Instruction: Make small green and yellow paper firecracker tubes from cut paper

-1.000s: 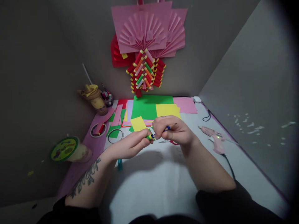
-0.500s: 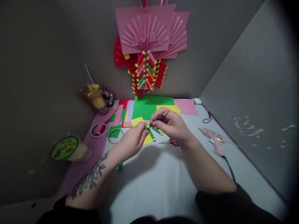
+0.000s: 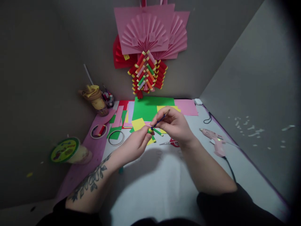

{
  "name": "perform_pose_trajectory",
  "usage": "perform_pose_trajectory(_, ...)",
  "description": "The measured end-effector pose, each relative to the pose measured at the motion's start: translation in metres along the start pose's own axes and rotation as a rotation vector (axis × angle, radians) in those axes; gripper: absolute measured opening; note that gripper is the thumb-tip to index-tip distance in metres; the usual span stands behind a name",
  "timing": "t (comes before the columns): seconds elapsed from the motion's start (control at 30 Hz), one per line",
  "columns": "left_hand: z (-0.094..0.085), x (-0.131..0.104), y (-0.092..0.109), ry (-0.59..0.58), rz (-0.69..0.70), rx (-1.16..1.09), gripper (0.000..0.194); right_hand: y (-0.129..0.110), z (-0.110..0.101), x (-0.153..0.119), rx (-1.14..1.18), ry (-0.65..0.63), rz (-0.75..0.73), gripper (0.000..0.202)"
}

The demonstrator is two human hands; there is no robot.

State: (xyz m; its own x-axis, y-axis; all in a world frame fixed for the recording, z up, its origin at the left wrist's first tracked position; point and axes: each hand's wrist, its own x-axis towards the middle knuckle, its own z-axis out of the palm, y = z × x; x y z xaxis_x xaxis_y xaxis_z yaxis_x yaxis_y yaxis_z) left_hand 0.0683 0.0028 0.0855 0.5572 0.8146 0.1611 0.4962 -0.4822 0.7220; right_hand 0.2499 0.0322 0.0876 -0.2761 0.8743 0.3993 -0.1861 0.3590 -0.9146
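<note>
My left hand (image 3: 135, 141) is closed around a small rolled paper tube (image 3: 150, 130), green with a yellow band, mostly hidden by the fingers. A dark blue pencil (image 3: 160, 120) is pinched in my right hand (image 3: 176, 125), sharpened tip pointing up and away. Its lower end meets the tube's open end; how far it goes in, I cannot tell. Just beyond the hands, green paper tubes (image 3: 158, 132) with yellow ends lie on yellow paper (image 3: 138, 123). Scissors (image 3: 174, 143) with red handles rest below my right hand.
A pink glue gun (image 3: 218, 146) with a lit green light lies at right. Tape rolls (image 3: 116, 138), a lidded cup (image 3: 82, 153) and a tumbler (image 3: 97, 102) stand left. Coloured paper sheets (image 3: 145, 108) lie at the back, below hanging paper fans (image 3: 145, 31) and firecracker decorations (image 3: 142, 73).
The pencil has tilted a little more upright against the tube, and my right fingers have shifted with it. My left hand keeps hold of the tube. The whole view has moved slightly.
</note>
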Motion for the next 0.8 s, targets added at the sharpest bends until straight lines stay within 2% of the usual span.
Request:
perform_pose_trajectory(0.23,-0.007,-0.004,0.0,-0.017,0.03,0.017,0.024,-0.007,-0.005,-0.004,0.021,-0.17,-0.065,0.03)
perform_pose_trajectory(0.3,-0.008,-0.004,0.0,-0.013,0.031,-0.035,0.023,-0.007,-0.009,-0.004,0.021,-0.169,-0.062,0.032)
perform_pose_trajectory(0.37,-0.007,-0.002,-0.002,0.009,0.029,-0.082,0.022,-0.007,-0.015,-0.003,0.017,-0.077,-0.058,0.035)
perform_pose_trajectory(0.5,-0.008,0.005,-0.016,0.088,-0.005,-0.097,0.021,-0.008,-0.034,0.005,0.045,0.302,-0.124,0.034)
perform_pose_trajectory(0.6,-0.014,0.009,-0.03,0.185,-0.037,-0.123,0.024,0.001,-0.053,0.014,0.121,0.493,-0.14,0.028)
perform_pose_trajectory(0.7,-0.024,0.006,-0.036,0.317,-0.023,-0.092,0.03,0.027,-0.054,0.025,0.217,0.554,-0.021,0.031)
perform_pose_trajectory(0.8,-0.034,0.0,-0.032,0.421,0.033,-0.018,0.03,0.064,-0.024,0.037,0.302,0.488,0.244,0.038)
